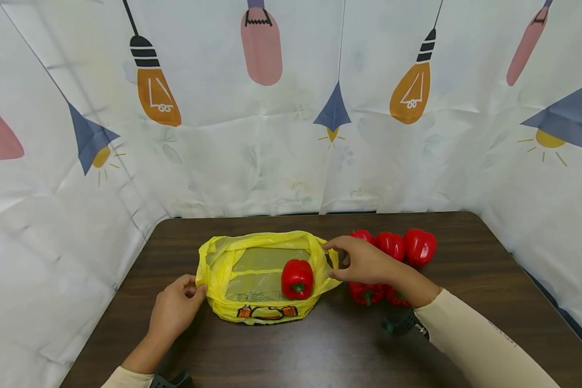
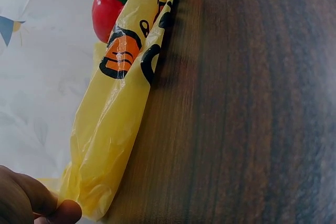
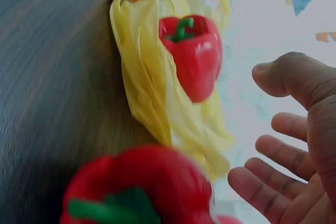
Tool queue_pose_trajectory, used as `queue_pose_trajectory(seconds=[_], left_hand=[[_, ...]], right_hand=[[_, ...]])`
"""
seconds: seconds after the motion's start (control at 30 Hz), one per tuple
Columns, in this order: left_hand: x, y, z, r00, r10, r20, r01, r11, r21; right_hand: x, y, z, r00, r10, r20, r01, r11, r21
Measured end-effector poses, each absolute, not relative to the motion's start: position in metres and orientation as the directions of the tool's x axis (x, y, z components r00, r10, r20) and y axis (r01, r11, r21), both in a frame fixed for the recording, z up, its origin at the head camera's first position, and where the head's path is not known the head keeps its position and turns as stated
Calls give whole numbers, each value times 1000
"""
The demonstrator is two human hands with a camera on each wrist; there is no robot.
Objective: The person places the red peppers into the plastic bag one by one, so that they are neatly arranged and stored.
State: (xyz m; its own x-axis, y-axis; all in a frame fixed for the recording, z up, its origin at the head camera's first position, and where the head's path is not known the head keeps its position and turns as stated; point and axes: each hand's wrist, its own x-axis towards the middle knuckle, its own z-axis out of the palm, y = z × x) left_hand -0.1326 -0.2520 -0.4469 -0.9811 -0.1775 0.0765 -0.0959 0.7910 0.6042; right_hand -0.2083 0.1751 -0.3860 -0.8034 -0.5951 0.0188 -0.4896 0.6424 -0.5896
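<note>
A yellow plastic bag point(image 1: 213, 291) lies on the table, its mouth spread wide. Inside it, toward the right end, sits a red bell pepper point(image 1: 297, 276) with a green stem. My left hand point(image 1: 174, 306) pinches the bag's left edge between thumb and fingers, as the left wrist view also shows. Over the bag's right edge hovers my right hand point(image 1: 368, 261), thumb and fingers apart, holding nothing. The right wrist view shows that hand point(image 3: 299, 150) apart from the bag. Several more red bell peppers point(image 1: 420, 248) lie to the right, partly hidden under my right hand and forearm.
The dark wooden table point(image 1: 281, 355) carries everything. A white printed cloth point(image 1: 271, 161) hangs behind it and along both sides. Dark wrist straps point(image 1: 407, 322) show at both sleeves.
</note>
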Motion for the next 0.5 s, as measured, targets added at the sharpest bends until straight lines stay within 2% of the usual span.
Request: queue_pose_trajectory(seconds=[0.5], left_hand=[[-133, -253, -445, -982, -177, 68, -99, 786, 611]], right_hand=[[-204, 223, -387, -865, -497, 64, -443, 698, -563]])
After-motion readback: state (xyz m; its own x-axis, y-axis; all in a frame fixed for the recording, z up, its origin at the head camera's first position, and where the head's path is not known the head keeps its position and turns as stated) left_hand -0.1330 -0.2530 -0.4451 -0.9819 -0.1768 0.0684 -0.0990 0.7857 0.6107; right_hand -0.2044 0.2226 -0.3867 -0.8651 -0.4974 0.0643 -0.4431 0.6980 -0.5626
